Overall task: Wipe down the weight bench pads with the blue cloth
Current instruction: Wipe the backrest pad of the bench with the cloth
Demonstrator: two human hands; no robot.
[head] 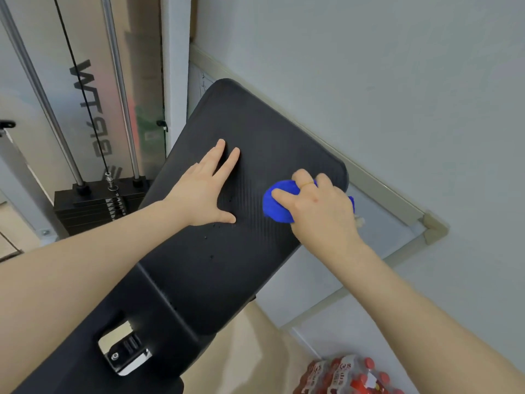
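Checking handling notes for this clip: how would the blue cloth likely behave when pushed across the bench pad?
The blue cloth looks soft and floppy: it is bunched into a wad under the right hand. It probably drags rather than slides freely, since the bench pad looks textured. Likely very light.

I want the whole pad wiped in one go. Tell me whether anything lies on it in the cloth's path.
Yes: the left hand lies flat on the bench pad, beside the blue cloth bunched under the right hand. The pad's far end, toward the wall, looks bare.
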